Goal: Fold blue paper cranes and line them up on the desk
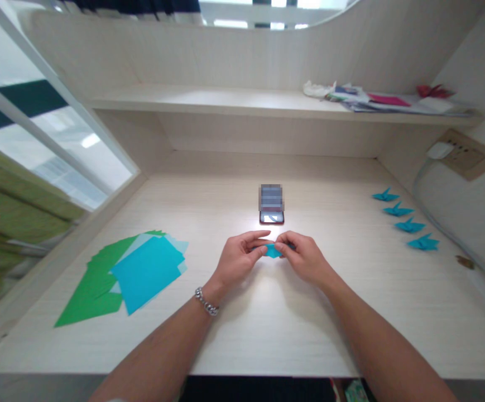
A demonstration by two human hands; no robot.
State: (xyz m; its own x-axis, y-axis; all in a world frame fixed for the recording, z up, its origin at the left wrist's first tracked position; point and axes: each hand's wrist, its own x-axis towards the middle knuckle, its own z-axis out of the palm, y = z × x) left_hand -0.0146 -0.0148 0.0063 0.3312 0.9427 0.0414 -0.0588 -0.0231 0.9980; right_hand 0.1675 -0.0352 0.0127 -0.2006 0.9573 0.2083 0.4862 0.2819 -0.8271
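A small folded piece of blue paper is pinched between both hands at the middle of the pale wooden desk. My left hand, with a metal bracelet on its wrist, grips the paper's left end with closed fingers. My right hand grips its right end the same way. Most of the paper is hidden by the fingers. A phone lies flat on the desk just beyond the hands.
A loose stack of blue paper sheets over green sheets lies at the left. Several finished blue paper cranes stand in a row at the right. A shelf holds papers. A wall socket with a cable is at the right.
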